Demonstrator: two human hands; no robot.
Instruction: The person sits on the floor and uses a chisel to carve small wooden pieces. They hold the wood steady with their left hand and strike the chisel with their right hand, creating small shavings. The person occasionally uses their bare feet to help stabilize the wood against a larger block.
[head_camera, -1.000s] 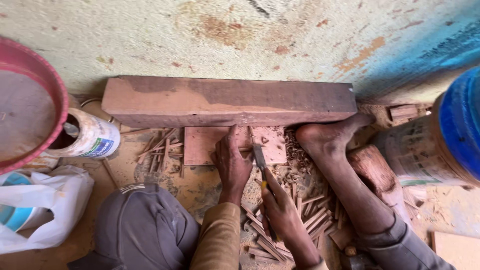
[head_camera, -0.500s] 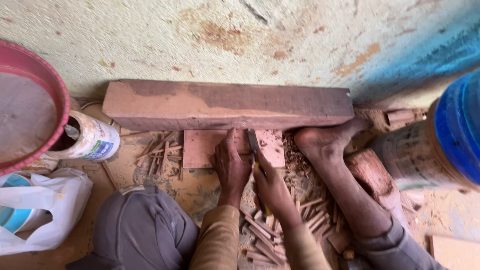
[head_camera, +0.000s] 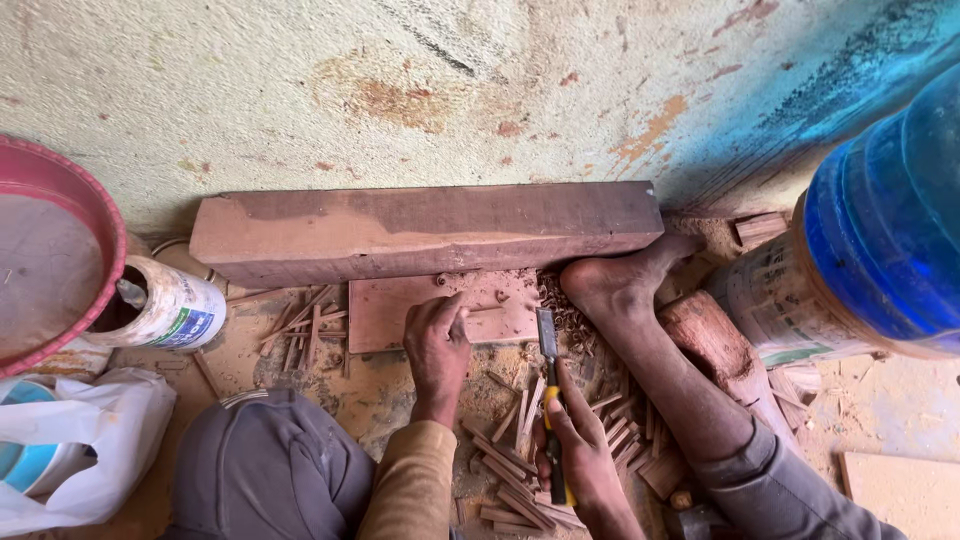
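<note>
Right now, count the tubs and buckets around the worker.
3. A red tub at the left edge, a small white bucket lying beside it, and a blue tub at the right. More may be out of view.

Left of the hands, a white tub lies beside a red basin, a white plastic bag below. A blue barrel stands right, against the stained wall.
</note>
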